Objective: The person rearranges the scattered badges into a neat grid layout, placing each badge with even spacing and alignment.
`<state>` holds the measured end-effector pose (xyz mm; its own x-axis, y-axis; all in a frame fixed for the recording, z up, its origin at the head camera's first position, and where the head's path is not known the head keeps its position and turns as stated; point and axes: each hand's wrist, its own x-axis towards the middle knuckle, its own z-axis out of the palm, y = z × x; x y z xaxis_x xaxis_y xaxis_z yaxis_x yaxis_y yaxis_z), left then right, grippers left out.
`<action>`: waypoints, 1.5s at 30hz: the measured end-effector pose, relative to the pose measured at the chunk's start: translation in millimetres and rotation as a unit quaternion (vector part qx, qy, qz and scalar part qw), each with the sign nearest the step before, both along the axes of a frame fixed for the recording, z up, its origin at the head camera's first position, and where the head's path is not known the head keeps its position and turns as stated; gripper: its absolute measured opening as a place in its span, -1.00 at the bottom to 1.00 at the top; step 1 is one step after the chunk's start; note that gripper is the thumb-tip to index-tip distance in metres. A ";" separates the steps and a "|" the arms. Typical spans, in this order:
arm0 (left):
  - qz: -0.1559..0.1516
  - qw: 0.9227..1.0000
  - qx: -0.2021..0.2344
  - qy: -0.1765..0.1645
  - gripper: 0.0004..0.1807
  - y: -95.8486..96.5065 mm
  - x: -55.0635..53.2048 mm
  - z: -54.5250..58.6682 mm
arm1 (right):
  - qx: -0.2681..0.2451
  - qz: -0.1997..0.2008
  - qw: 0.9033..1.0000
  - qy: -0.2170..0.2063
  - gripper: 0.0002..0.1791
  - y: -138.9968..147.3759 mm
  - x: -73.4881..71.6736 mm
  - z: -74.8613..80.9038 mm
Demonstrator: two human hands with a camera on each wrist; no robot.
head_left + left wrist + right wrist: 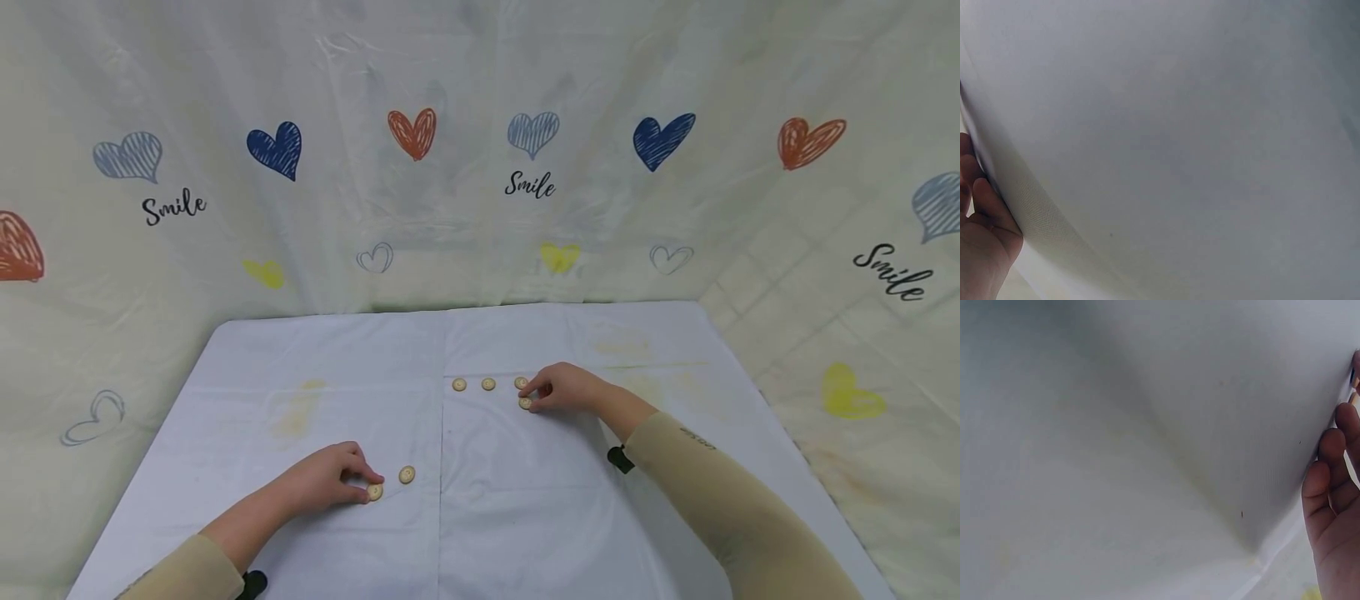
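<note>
I have my left hand (324,479) in a pinch grip on a round, tan, wooden-looking button (375,492), just beside a loose matching button (407,475) on the white-cloth-covered bench (360,417). My right hand (564,389) pinches a second tan button (525,403), just on the near side of the rightmost button (521,383) in a row of three. I'd keep each pinch light, at the rim, fingertips clear of neighbours, buttons flat.
</note>
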<state>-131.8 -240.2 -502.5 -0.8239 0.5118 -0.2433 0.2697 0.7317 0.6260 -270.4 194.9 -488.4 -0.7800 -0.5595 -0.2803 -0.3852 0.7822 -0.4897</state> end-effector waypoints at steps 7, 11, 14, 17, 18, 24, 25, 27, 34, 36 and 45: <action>0.002 1.000 0.000 0.001 -0.77 0.7 1.0 1.9 | -0.002 -0.010 1.000 -0.015 -0.72 -0.5 0.0 1.6; 0.004 1.000 0.002 -0.001 -0.77 1.2 1.8 3.5 | -0.007 -0.013 1.000 -0.025 -0.70 -1.5 -1.4 2.4; 0.004 1.000 0.001 0.000 -0.77 1.3 2.0 4.5 | -0.014 -0.014 0.999 -0.029 -0.70 -3.1 -2.7 3.5; 0.004 1.000 -0.001 0.002 -0.77 1.4 1.8 4.7 | -0.029 -0.011 0.999 -0.030 -0.70 -5.9 -3.0 4.7; 0.004 1.000 -0.001 0.003 -0.77 1.5 1.8 4.7 | -0.034 -0.007 0.999 -0.032 -0.70 -7.4 -2.8 5.0; 0.001 1.000 -0.001 0.006 -0.77 1.8 1.6 3.8 | -0.061 0.023 0.997 -0.043 -0.68 -25.6 4.2 5.7; 0.001 1.000 0.000 0.005 -0.77 1.9 1.7 3.7 | -0.063 0.027 0.997 -0.043 -0.68 -29.9 5.9 6.1; 0.001 1.000 0.002 0.006 -0.77 1.9 1.6 3.3 | -0.066 0.034 0.996 -0.042 -0.68 -39.3 8.8 7.0; 0.008 1.000 -0.002 0.000 -0.77 -0.5 1.2 -1.0 | -0.054 0.088 0.994 -0.037 -0.68 -85.9 20.9 14.0; 0.010 1.000 -0.003 -0.003 -0.77 -0.7 1.1 -1.6 | -0.051 0.112 0.992 -0.032 -0.68 -101.9 26.5 15.4; 0.016 1.000 -0.004 -0.019 -0.77 2.6 -1.6 -0.4 | -0.037 0.187 0.981 -0.025 -0.70 -154.6 48.6 10.4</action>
<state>-133.4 -237.7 -502.9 -0.8299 0.4830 -0.2792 0.2217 0.7447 0.6294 -221.8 40.2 -478.0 -0.5021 -0.8247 -0.2603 -0.6129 0.5517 -0.5657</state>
